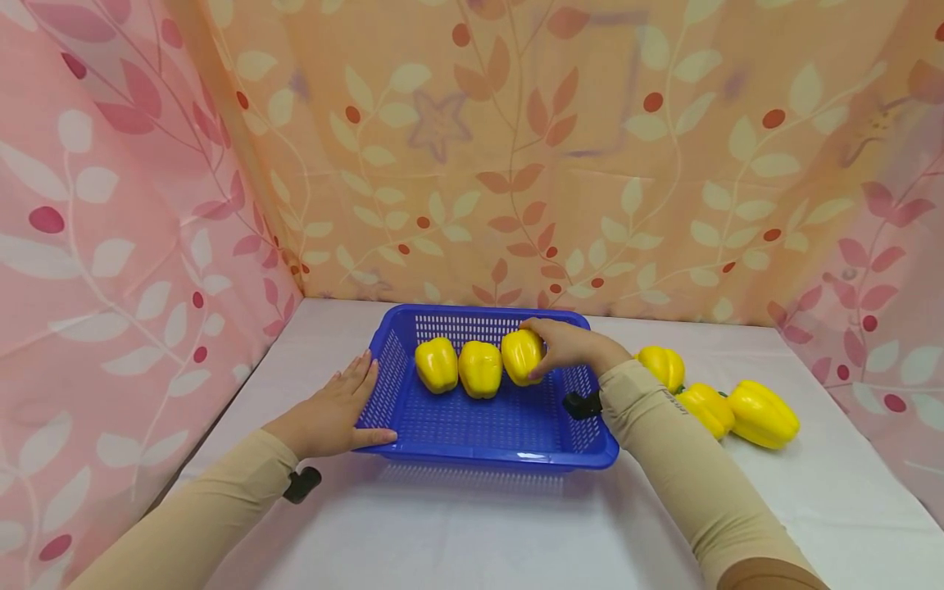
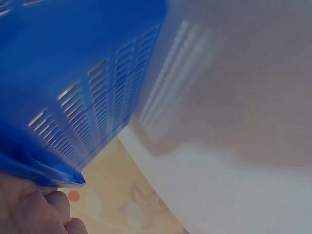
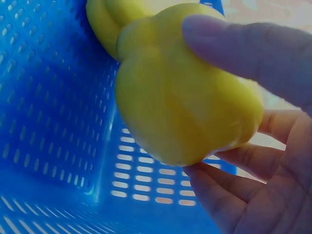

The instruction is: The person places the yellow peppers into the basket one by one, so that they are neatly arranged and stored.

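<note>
My right hand (image 1: 571,344) grips a yellow bell pepper (image 1: 521,358) inside the blue basket (image 1: 472,455), near its back right. In the right wrist view, the thumb lies over one side of that pepper (image 3: 185,97) and fingers hold the other. Two more yellow bell peppers, a left one (image 1: 437,365) and a middle one (image 1: 480,370), stand to its left in a row. My left hand (image 1: 328,418) rests at the basket's left side, its fingers extended along the rim and its thumb on the front edge. The left wrist view shows the basket's slotted outer wall (image 2: 73,58).
Outside the basket, to the right, lie three yellow bell peppers: a far one (image 1: 661,366), a middle one (image 1: 705,410) and a near one (image 1: 763,414). The right forearm partly covers them. A white cloth (image 1: 472,533) covers the table. Patterned curtains (image 1: 472,164) stand behind and at both sides.
</note>
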